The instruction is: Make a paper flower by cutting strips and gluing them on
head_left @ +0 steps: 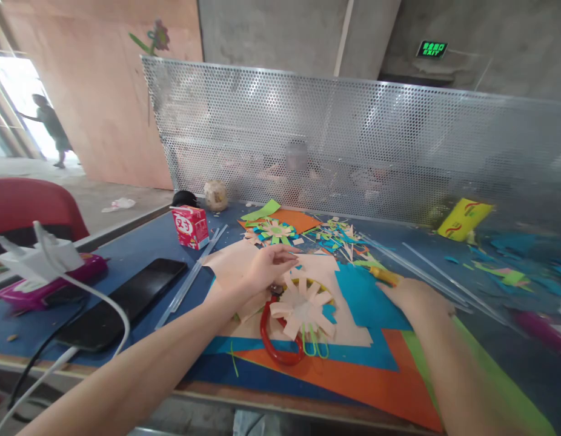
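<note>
My left hand (pixel 274 266) hovers above pale paper sheets (pixel 353 303), fingers loosely bent and apart, with nothing visible in them. Beneath it, a red-handled tool (pixel 280 357), apparently scissors, lies partly under a pale paper flower (pixel 303 306) of radiating strips. A yellow ring-shaped edge (pixel 323 286) shows behind the flower, and light-green wire loops (pixel 314 345) stick out below it. My right hand (pixel 419 300) is closed around a yellow-orange tool (pixel 384 274) over blue paper (pixel 366 297); its grip hides most of the tool, so its kind is unclear.
A phone (pixel 126 303), power strip with chargers (pixel 48 266) and red box (pixel 190 227) stand left. Clear sticks (pixel 194 272) lie nearby. Paper scraps (pixel 339 236) and a colourful paper flower (pixel 274 230) lie before the perforated metal screen (pixel 280 121). A yellow packet (pixel 464 219) leans right.
</note>
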The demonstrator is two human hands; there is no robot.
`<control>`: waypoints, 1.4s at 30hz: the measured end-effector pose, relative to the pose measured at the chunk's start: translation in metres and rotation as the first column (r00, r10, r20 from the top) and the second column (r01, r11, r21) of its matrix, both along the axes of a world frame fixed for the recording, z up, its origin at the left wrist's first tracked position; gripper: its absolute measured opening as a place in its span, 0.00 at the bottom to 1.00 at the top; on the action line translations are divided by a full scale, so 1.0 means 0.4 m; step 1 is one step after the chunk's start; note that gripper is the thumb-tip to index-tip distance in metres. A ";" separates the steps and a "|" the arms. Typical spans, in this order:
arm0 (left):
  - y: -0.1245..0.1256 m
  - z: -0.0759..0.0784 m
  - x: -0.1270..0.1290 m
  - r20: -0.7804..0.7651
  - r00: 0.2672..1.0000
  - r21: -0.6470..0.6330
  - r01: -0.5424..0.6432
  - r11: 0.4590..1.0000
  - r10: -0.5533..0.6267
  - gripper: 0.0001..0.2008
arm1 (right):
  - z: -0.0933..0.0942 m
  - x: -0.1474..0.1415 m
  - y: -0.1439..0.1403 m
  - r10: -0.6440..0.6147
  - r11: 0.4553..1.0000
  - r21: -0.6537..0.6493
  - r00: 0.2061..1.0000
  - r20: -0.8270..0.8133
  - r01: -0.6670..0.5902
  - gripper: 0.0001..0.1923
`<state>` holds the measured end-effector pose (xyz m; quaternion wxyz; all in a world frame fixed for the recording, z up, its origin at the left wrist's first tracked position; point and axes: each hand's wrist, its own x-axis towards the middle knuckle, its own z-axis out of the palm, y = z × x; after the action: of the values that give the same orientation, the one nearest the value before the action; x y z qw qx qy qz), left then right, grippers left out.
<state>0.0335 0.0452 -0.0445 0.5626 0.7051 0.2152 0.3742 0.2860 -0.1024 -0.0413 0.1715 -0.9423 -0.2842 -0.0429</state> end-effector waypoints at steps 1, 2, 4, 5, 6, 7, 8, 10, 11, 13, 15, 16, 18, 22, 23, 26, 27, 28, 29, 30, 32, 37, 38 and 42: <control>-0.001 0.003 -0.003 -0.015 1.000 0.018 -0.025 1.000 0.025 0.10 | 0.001 -0.002 0.001 -0.100 0.991 -0.097 0.994 -0.044 0.095 0.19; -0.003 0.006 -0.005 -0.027 0.998 0.031 -0.052 0.998 0.053 0.10 | 0.006 -0.005 0.002 -0.157 0.975 -0.169 0.984 -0.081 0.142 0.19; -0.006 0.011 -0.009 -0.045 0.995 0.041 -0.089 0.995 0.091 0.10 | 0.021 -0.010 -0.002 -0.132 0.970 -0.218 0.984 -0.118 0.104 0.20; -0.007 0.013 -0.010 -0.053 0.994 0.040 -0.097 0.994 0.099 0.11 | 0.029 -0.012 -0.006 -0.093 0.976 -0.207 0.988 -0.123 0.066 0.20; -0.007 0.014 -0.010 -0.061 0.993 0.033 -0.098 0.995 0.100 0.11 | 0.038 -0.014 -0.011 -0.060 0.981 -0.188 0.991 -0.121 0.037 0.20; -0.008 0.015 -0.009 -0.064 0.993 0.020 -0.095 0.995 0.096 0.11 | 0.046 -0.018 -0.016 -0.033 0.986 -0.165 0.993 -0.111 0.015 0.19; -0.009 0.015 -0.009 -0.058 0.994 -0.002 -0.091 0.996 0.090 0.11 | 0.053 -0.024 -0.021 -0.013 0.990 -0.143 0.995 -0.098 -0.002 0.20; -0.010 0.016 -0.007 -0.036 0.996 -0.062 -0.083 0.995 0.081 0.09 | 0.065 -0.046 -0.024 0.027 0.994 -0.104 0.996 -0.080 -0.035 0.20; -0.011 0.017 -0.006 -0.024 0.997 -0.098 -0.080 0.992 0.078 0.09 | 0.070 -0.062 -0.023 0.062 0.995 -0.077 0.996 -0.068 -0.067 0.19; -0.012 0.019 -0.005 -0.013 0.997 -0.159 -0.075 0.984 0.073 0.09 | 0.073 -0.104 -0.013 0.140 0.990 0.010 0.990 0.005 -0.140 0.17; -0.012 0.018 -0.005 -0.012 0.998 -0.193 -0.063 0.979 0.062 0.11 | 0.069 -0.151 0.001 0.164 0.968 0.157 0.967 0.195 -0.196 0.18; -0.011 0.017 -0.005 -0.012 0.999 -0.201 -0.050 0.978 0.048 0.13 | 0.064 -0.174 0.008 0.125 0.950 0.237 0.941 0.315 -0.205 0.20; -0.010 0.014 -0.005 -0.025 0.999 -0.206 -0.028 0.978 0.023 0.16 | 0.051 -0.211 0.020 0.088 0.911 0.316 0.872 0.481 -0.266 0.22; -0.012 0.008 -0.001 -0.060 0.998 -0.201 -0.020 0.979 0.008 0.19 | 0.025 -0.242 0.027 0.113 0.860 0.288 0.707 0.698 -0.422 0.19; -0.012 0.006 0.000 -0.063 0.998 -0.194 -0.012 0.981 0.000 0.19 | 0.021 -0.243 0.026 0.122 0.850 0.272 0.672 0.731 -0.451 0.18; -0.007 -0.002 0.001 -0.103 0.995 -0.163 -0.020 0.987 0.003 0.19 | 0.016 -0.247 0.023 0.144 0.826 0.233 0.591 0.794 -0.514 0.17; -0.005 -0.005 0.001 -0.116 0.993 -0.152 -0.030 0.988 0.012 0.19 | 0.017 -0.249 0.023 0.151 0.820 0.220 0.570 0.808 -0.529 0.17; -0.003 -0.008 0.000 -0.126 0.992 -0.142 -0.042 0.989 0.024 0.20 | 0.018 -0.250 0.023 0.158 0.814 0.208 0.551 0.820 -0.542 0.17; -0.001 -0.009 0.000 -0.130 0.991 -0.130 -0.050 0.990 0.033 0.20 | 0.018 -0.252 0.023 0.163 0.810 0.198 0.536 0.829 -0.553 0.17; 0.000 -0.010 -0.001 -0.127 0.991 -0.121 -0.049 0.991 0.033 0.21 | 0.019 -0.253 0.023 0.167 0.804 0.192 0.524 0.835 -0.562 0.16; 0.001 -0.009 -0.002 -0.123 0.992 -0.106 -0.047 0.993 0.033 0.21 | 0.019 -0.255 0.024 0.174 0.793 0.188 0.511 0.842 -0.580 0.15; -0.003 -0.003 -0.003 -0.130 0.991 -0.076 -0.046 0.996 0.035 0.21 | 0.016 -0.256 0.026 0.186 0.773 0.180 0.489 0.852 -0.608 0.13; -0.004 -0.002 -0.003 -0.130 0.991 -0.077 -0.050 0.996 0.040 0.21 | 0.015 -0.256 0.026 0.188 0.774 0.177 0.488 0.852 -0.608 0.13; -0.005 0.000 -0.002 -0.146 0.989 -0.113 -0.053 0.992 0.037 0.20 | 0.015 -0.256 0.027 0.190 0.778 0.174 0.490 0.851 -0.604 0.12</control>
<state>0.0327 0.0432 -0.0443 0.5771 0.6912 0.2924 0.3219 0.1835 -0.0915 -0.0354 0.2453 -0.6564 -0.5276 -0.4801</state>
